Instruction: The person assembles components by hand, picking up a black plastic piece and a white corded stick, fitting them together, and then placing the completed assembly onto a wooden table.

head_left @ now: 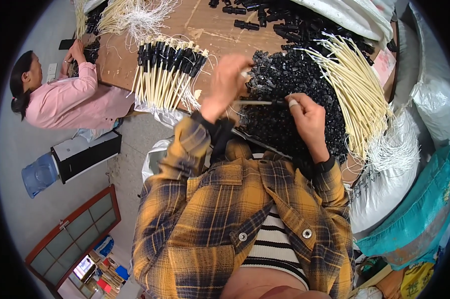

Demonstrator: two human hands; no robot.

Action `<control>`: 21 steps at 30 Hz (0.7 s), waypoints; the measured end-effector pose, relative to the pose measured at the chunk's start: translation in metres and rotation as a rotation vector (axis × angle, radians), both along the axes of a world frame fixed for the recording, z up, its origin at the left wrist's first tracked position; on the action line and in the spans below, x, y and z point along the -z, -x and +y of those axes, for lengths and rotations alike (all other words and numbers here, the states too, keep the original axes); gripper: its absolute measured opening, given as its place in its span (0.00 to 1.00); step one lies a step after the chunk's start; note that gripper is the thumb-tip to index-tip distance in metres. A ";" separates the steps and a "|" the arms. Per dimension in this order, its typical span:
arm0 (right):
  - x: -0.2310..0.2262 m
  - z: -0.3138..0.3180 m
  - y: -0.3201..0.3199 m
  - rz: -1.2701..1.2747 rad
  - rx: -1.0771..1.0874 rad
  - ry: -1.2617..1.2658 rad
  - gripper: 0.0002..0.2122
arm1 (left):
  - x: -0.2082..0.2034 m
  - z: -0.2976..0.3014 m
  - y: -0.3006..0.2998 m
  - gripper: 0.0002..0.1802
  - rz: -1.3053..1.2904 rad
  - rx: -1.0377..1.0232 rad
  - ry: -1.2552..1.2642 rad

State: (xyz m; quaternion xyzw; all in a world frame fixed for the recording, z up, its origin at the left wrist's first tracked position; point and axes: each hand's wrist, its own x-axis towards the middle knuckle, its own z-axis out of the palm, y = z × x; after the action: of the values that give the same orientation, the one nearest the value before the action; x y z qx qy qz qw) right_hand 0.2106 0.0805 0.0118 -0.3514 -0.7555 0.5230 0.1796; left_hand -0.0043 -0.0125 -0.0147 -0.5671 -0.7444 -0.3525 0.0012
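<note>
— Above the black pile (pixel 289 104), what are the hands doing?

— Both meet over it. The left hand (pixel 225 87) pinches one end of a cream rod (pixel 252 103); the right hand (pixel 309 119) grips the other end, where a black cap (pixel 279 103) sits on the rod. The rod lies level between them.

— Any slack in either grip?

— None that shows. Both hands are closed on the rod, fingers curled tight; the right thumb (pixel 293 103) wears a pale wrap.

— What lies around the pile?

— Right of it, a fan of bare cream rods (pixel 357 94) with white strings trailing off. Left of it, a row of rods already capped in black (pixel 167 72), on the brown tabletop (pixel 205 22). Beyond the pile, loose black connectors (pixel 247 24). Farther right, white sacks (pixel 384 194).

— Anyone else?

— Far left of the pile, a person in pink (pixel 70 102) has their hands at another heap of rods; what they hold I cannot tell.
</note>
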 end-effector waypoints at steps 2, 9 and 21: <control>0.001 0.002 0.000 0.010 -0.005 0.023 0.06 | 0.028 0.008 0.028 0.14 0.000 0.072 -0.003; 0.016 0.009 -0.008 -0.006 0.094 0.129 0.07 | 0.031 0.023 0.033 0.10 -0.244 0.061 0.082; 0.022 0.004 0.010 0.031 0.116 0.163 0.07 | -0.006 0.027 -0.095 0.11 -0.746 0.003 -0.265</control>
State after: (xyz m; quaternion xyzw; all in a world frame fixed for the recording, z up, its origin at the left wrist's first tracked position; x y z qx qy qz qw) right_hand 0.2009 0.0846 -0.0104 -0.3997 -0.6861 0.5767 0.1919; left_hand 0.0904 0.0145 -0.0090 -0.3959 -0.6410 -0.6275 -0.1966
